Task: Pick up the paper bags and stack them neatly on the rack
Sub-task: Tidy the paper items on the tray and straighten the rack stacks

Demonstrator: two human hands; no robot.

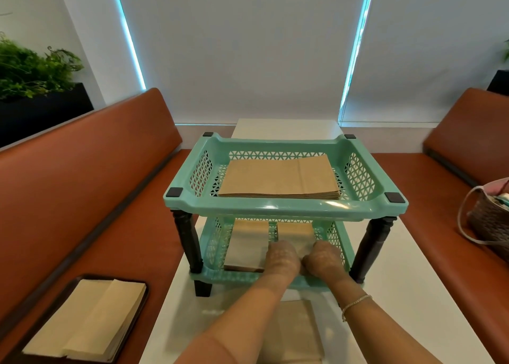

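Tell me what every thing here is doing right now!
Top shelf: holds a flat bag stack.
Bottom shelf: two bag stacks side by side.
Left stack: lying flat, untouched.
Right stack: both hands on it.
Left hand, right hand: reaching in; fingers hidden.
Tray: holding bags.
Table bags: lying flat.

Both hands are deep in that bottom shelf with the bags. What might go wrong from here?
Headroom looks tight: the left hand and right hand work under the upper tray, so knuckles might knock it and shift the top stack.

The right-hand stack sits close to the left-hand stack; a push could skew either one.

The bags on the table lie under the forearms and may get brushed away.
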